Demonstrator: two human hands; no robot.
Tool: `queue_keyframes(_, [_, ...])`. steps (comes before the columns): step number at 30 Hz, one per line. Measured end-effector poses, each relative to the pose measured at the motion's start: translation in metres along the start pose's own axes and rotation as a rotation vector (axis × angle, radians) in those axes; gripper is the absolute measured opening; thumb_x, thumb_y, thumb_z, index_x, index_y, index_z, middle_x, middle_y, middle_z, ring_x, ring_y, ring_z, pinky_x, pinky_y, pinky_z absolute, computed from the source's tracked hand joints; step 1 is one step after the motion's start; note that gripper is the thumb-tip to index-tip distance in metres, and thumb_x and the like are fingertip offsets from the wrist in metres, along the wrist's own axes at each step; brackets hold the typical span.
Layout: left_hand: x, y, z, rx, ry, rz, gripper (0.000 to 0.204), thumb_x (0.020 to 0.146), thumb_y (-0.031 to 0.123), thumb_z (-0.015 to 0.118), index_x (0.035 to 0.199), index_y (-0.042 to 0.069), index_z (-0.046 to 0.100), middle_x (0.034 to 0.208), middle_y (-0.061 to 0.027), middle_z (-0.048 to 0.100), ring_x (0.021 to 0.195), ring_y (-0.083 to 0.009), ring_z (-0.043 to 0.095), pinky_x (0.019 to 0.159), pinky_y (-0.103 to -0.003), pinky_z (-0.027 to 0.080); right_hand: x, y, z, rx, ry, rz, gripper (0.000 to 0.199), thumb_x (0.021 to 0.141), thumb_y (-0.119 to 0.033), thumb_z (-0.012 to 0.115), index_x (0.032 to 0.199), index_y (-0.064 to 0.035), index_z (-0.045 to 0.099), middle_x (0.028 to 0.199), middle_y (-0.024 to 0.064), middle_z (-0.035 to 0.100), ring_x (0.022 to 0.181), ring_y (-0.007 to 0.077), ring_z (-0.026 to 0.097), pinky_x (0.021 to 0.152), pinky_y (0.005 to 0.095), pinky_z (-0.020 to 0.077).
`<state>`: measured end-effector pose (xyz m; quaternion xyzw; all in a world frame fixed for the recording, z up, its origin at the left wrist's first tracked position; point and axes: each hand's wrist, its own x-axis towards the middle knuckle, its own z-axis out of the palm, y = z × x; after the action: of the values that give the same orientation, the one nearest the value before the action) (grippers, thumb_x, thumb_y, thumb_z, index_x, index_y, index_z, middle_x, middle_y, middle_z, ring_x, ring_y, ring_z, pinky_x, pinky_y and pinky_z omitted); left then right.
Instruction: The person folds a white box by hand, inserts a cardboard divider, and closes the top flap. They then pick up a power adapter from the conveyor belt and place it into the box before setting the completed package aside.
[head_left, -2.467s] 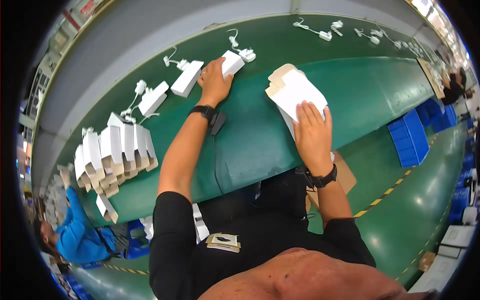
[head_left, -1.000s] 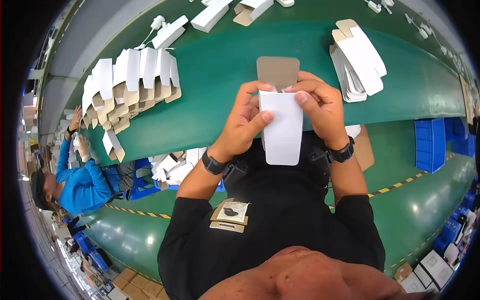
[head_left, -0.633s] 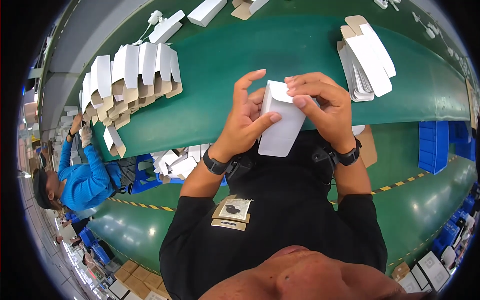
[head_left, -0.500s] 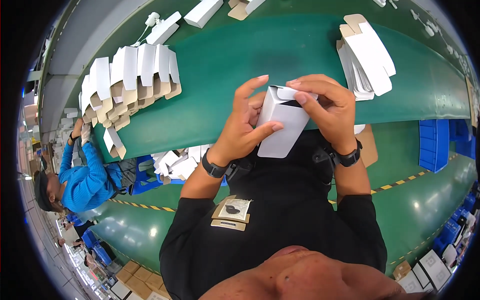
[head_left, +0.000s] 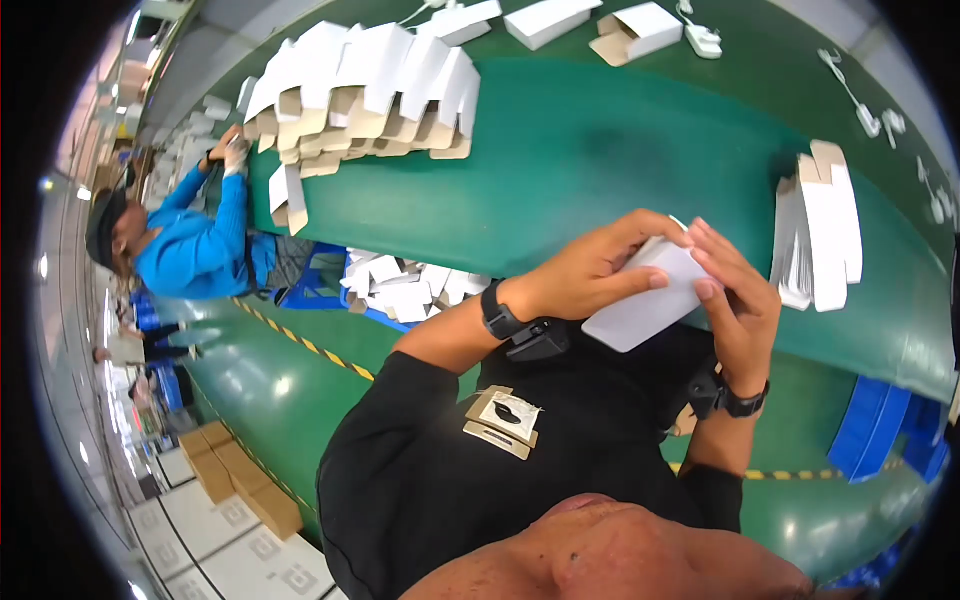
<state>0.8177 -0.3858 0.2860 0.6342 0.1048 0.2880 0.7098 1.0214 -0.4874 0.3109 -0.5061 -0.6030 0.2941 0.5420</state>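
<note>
Both my hands hold a small white carton (head_left: 645, 303) close to my chest, above the near edge of the green table (head_left: 600, 150). My left hand (head_left: 590, 268) grips its left end, fingers laid over the top. My right hand (head_left: 738, 300) clasps the right end, fingertips pressing the top edge. A stack of flat white carton blanks (head_left: 820, 235) lies on the table just right of my hands. A long row of folded white cartons (head_left: 365, 95) stands at the table's far left.
Loose boxes (head_left: 630, 28) and white chargers with cables (head_left: 705, 40) lie at the table's far side. A person in a blue top (head_left: 195, 250) works at the left end. A bin of white cartons (head_left: 400, 290) and blue crates (head_left: 880, 440) sit below the table.
The flat blank taken from the right-hand stack has been folded up into a closed carton in my hands. My view has swung to the left.
</note>
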Motion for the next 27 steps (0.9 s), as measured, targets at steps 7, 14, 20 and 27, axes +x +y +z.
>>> queue_keyframes(7, [0.074, 0.008, -0.044, 0.621, 0.155, 0.119, 0.053, 0.094, 0.014, 0.070, 0.141, 0.012, 0.048, 0.135, -0.0108, 0.054, 0.123, -0.0239, 0.053, 0.105, -0.037, 0.043, 0.025, -0.005, -0.028, -0.778, 0.314, -0.086, 0.034, 0.091, -0.011, 0.069, 0.124, -0.0010, 0.068, 0.128, 0.0181, 0.067, 0.130, 0.0362, 0.057, 0.112, 0.0466, 0.0401])
queue_keyframes(14, [0.235, -0.022, -0.087, 1.332, 0.327, 0.263, 0.059, 0.083, 0.015, 0.075, 0.139, 0.014, 0.054, 0.124, -0.0119, 0.064, 0.107, -0.0368, 0.058, 0.088, -0.046, 0.050, 0.011, 0.029, -0.083, -1.429, 0.419, 0.204, 0.036, 0.095, -0.015, 0.065, 0.129, -0.0016, 0.064, 0.132, 0.0198, 0.064, 0.124, 0.0364, 0.059, 0.112, 0.0500, 0.0383])
queue_keyframes(20, [0.279, -0.076, -0.062, 1.490, 0.213, 0.312, 0.058, 0.080, 0.018, 0.079, 0.133, 0.012, 0.057, 0.123, -0.0146, 0.064, 0.116, -0.0375, 0.057, 0.096, -0.048, 0.050, 0.012, 0.039, -0.087, -1.462, 0.384, 0.003, 0.026, 0.099, -0.017, 0.060, 0.118, -0.0018, 0.069, 0.119, 0.0211, 0.069, 0.111, 0.0348, 0.066, 0.100, 0.0455, 0.0491])
queue_keyframes(27, [0.245, -0.068, -0.016, 0.918, 0.122, 0.376, 0.052, 0.087, 0.017, 0.074, 0.133, 0.003, 0.056, 0.132, -0.0205, 0.058, 0.128, -0.0371, 0.052, 0.110, -0.046, 0.042, -0.012, 0.017, -0.130, -1.398, 0.797, -0.143, 0.029, 0.106, -0.019, 0.052, 0.110, 0.0024, 0.071, 0.105, 0.0202, 0.074, 0.092, 0.0366, 0.071, 0.080, 0.0402, 0.0574])
